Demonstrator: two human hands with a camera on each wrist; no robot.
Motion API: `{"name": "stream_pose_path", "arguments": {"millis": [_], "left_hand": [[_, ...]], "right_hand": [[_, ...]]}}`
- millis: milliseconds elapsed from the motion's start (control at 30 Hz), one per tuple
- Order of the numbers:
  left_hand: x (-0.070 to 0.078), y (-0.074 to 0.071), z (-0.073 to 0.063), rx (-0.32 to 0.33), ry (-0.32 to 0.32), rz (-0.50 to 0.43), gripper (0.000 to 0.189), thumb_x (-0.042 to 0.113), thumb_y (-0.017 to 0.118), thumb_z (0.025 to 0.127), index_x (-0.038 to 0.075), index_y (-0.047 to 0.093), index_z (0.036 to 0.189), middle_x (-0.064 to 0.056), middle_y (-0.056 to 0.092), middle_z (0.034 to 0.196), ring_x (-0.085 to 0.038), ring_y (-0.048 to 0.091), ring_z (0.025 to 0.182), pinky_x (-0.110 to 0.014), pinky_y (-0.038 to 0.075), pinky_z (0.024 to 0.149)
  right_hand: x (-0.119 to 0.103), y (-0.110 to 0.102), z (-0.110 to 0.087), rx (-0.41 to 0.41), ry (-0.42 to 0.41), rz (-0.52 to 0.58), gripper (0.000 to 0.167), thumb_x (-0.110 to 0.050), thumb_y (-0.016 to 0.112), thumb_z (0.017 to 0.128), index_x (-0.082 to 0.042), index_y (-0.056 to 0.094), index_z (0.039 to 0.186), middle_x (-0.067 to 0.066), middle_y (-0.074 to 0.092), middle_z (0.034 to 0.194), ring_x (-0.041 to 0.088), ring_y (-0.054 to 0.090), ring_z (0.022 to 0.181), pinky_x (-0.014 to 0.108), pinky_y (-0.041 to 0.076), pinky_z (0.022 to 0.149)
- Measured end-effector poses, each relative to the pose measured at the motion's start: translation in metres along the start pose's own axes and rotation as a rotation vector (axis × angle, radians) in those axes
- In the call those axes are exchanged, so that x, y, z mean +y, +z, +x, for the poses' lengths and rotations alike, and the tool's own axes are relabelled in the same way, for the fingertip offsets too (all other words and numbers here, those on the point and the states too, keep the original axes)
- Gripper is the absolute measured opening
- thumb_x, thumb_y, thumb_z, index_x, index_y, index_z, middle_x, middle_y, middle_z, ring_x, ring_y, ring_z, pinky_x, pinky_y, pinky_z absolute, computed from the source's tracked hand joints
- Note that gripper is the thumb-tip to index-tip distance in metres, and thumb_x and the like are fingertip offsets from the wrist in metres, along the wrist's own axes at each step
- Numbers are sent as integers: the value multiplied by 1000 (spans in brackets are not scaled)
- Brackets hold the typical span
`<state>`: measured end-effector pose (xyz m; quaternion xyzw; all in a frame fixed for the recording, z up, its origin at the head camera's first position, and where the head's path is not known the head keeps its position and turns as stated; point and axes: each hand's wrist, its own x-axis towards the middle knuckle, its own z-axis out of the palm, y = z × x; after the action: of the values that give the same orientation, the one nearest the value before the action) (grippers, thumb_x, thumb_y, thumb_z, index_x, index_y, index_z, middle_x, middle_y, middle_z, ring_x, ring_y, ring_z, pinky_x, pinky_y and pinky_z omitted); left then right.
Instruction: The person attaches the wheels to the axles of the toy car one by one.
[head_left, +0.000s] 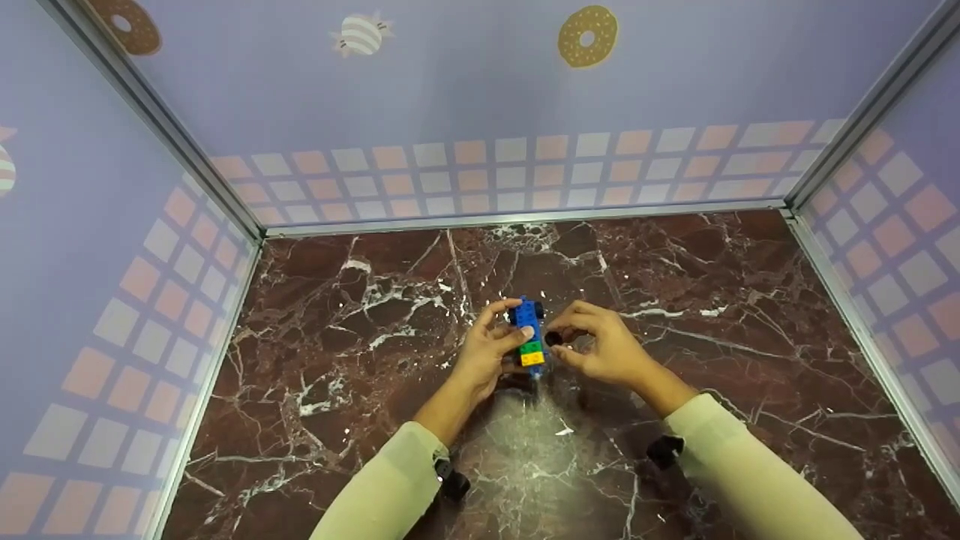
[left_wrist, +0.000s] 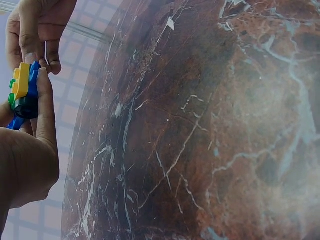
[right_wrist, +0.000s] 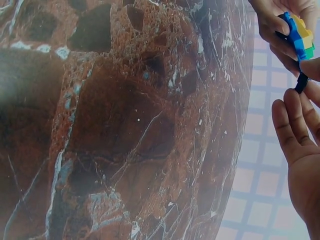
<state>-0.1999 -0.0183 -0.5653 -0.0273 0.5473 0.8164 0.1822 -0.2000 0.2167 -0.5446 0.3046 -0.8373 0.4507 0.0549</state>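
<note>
My left hand point(head_left: 484, 352) grips a small toy car of building blocks point(head_left: 530, 324), with its thumb on top and fingers along the far side. The car has a long blue base, a green and a yellow brick at its near end, and black wheels, one of which shows as a black wheel point(left_wrist: 26, 107) in the left wrist view. Between thumb and fingertips my right hand point(head_left: 604, 345) pinches a loose black wheel point(head_left: 553, 338), close beside the car's right side. In the right wrist view that wheel point(right_wrist: 301, 82) appears edge-on, near the blue base point(right_wrist: 295, 37).
Underneath lies a dark red marbled tabletop point(head_left: 360, 337) with white veins. Patterned panels stand on the left, right and back, with a metal rail point(head_left: 525, 218) along the table's back edge. Black wrist devices point(head_left: 452, 480) sit at both sleeves.
</note>
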Motion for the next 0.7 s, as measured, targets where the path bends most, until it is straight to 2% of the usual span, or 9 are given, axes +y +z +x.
{"name": "stream_pose_path", "arguments": {"millis": [133,400,700], "left_hand": [[-1,-1,1,16,-1,-8,54,3,75,104,17,56,153,-9,72,112,-27,76,93,-40,70,66],[0,-1,1,38,4,-1,56,4,76,103,16,56,154,-8,71,109,-26,76,93,-40,70,66],[0,-1,0,25,12,7,56,3,75,104,16,54,155,-8,70,109,-25,75,92,-38,69,64]], "right_hand": [[-3,1,0,-17,9,13,31,-1,89,84,-4,82,115,10,75,107,26,77,91,44,70,83],[-4,4,-1,-43,24,68,34,5,89,83,-4,81,115,12,75,108,30,77,91,54,70,84],[-3,4,-2,-49,27,102,31,2,89,83,-3,82,113,11,76,104,28,76,90,42,70,84]]}}
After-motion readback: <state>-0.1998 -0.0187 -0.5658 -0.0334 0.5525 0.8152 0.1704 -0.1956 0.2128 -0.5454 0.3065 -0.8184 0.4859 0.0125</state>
